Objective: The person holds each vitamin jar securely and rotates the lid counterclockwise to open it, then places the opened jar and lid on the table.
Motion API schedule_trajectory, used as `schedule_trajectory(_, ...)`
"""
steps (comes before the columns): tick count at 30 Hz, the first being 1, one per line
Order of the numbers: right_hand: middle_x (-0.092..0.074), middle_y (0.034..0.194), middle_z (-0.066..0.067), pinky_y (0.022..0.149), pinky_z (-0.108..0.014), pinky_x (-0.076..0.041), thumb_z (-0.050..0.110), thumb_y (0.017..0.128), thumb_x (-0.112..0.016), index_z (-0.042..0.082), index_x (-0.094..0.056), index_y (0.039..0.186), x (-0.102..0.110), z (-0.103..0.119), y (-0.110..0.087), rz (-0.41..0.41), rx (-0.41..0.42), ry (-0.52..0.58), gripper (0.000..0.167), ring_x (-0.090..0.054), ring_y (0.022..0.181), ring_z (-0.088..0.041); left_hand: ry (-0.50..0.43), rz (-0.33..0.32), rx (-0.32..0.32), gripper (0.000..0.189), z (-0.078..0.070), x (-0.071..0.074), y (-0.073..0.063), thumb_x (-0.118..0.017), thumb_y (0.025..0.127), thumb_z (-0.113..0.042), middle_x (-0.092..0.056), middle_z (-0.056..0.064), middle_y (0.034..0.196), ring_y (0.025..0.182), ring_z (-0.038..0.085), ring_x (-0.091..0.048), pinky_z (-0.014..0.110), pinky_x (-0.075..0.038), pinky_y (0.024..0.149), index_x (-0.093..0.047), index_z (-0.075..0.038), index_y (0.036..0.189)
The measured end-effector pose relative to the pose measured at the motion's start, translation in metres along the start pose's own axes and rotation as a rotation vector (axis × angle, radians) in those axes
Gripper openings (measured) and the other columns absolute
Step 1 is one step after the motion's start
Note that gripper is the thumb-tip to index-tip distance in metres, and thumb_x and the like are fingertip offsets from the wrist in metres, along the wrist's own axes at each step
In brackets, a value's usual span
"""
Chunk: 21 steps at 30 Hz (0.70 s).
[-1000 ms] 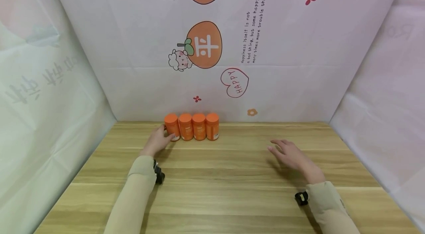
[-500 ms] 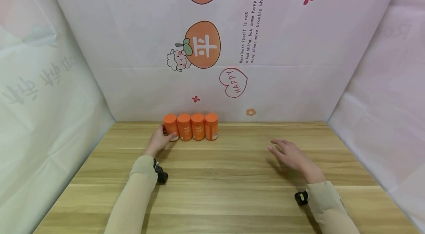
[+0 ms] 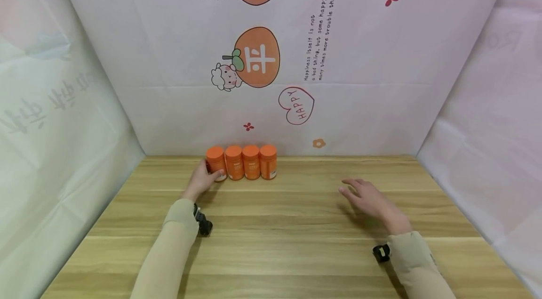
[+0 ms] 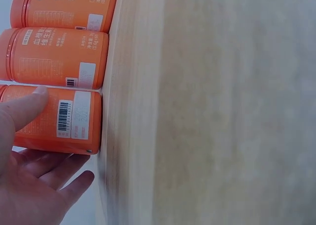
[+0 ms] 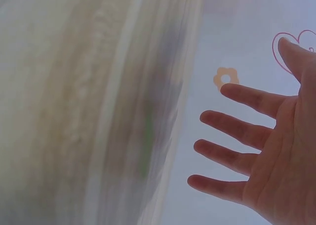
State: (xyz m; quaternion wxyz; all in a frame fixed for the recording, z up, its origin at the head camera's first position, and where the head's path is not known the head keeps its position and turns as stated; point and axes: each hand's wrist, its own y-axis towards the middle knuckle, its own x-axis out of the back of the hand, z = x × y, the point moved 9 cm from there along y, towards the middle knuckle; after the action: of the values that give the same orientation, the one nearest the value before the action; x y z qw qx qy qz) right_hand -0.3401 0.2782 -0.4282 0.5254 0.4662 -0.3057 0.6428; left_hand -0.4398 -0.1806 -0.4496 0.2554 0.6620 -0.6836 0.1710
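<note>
In the head view, several orange supplement bottles with orange screw lids stand upright in a row at the back of the table. My left hand [image 3: 201,179] holds the leftmost bottle [image 3: 216,163], thumb on its front and fingers on its far left side. In the left wrist view that bottle [image 4: 61,121] shows a barcode and a white label patch, and the neighbouring bottle [image 4: 59,57] is very close beside it. Over the right part of the table, my right hand [image 3: 371,199] hovers with nothing in it. Its fingers [image 5: 234,128] are spread in the right wrist view.
The wood-grain table [image 3: 271,242] ends at a white printed backdrop [image 3: 360,115] right behind the bottles. White cloth side walls [image 3: 478,148] enclose the table at left and right. Each wrist carries a small black camera [image 3: 204,223].
My left hand keeps its hold on the leftmost bottle, which has shifted very slightly left and toward me, away from its neighbour. My right hand is nearly still. The head view has turned slightly.
</note>
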Motion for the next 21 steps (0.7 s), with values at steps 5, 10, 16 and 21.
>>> schedule_trajectory(5,-0.046,0.136,-0.030,0.100,-0.061,-0.034,0.050,0.099,-0.035,0.001,-0.044,0.138,-0.002,0.002,0.002,0.008,0.004,0.016,0.064,-0.044,0.123,-0.048,0.005,-0.012,-0.012,0.058,-0.003,0.003,-0.004,-0.063,0.092,-0.023,-0.048,0.027,0.133,0.124,0.039,-0.047,0.050,-0.036,0.104,-0.034,0.005,0.133)
schedule_trajectory(10,-0.046,0.136,-0.030,0.100,-0.061,-0.034,0.050,0.099,-0.035,0.001,-0.044,0.138,-0.004,0.004,0.003,0.010,0.014,0.026,0.063,-0.044,0.123,-0.048,0.028,-0.009,-0.027,0.056,-0.006,0.004,-0.009,-0.061,0.093,-0.025,-0.050,0.027,0.130,0.122,0.039,-0.048,0.050,-0.036,0.104,-0.034,0.006,0.131)
schedule_trajectory(16,-0.045,0.137,-0.030,0.100,-0.062,-0.033,0.051,0.099,-0.035,0.001,-0.044,0.138,-0.007,0.009,0.004,0.012,0.017,0.037,0.064,-0.043,0.124,-0.048,0.048,-0.013,-0.037,0.053,-0.009,0.005,-0.015,-0.061,0.092,-0.028,-0.053,0.028,0.123,0.115,0.038,-0.052,0.050,-0.039,0.099,-0.036,0.006,0.125)
schedule_trajectory(21,-0.043,0.138,-0.029,0.101,-0.062,-0.032,0.053,0.099,-0.034,0.002,-0.044,0.139,-0.009,0.012,0.007,0.015,0.018,0.048,0.065,-0.041,0.125,-0.048,0.053,-0.020,-0.046,0.054,-0.011,0.005,-0.020,-0.061,0.092,-0.034,-0.055,0.025,0.118,0.110,0.035,-0.054,0.048,-0.042,0.095,-0.037,0.004,0.123)
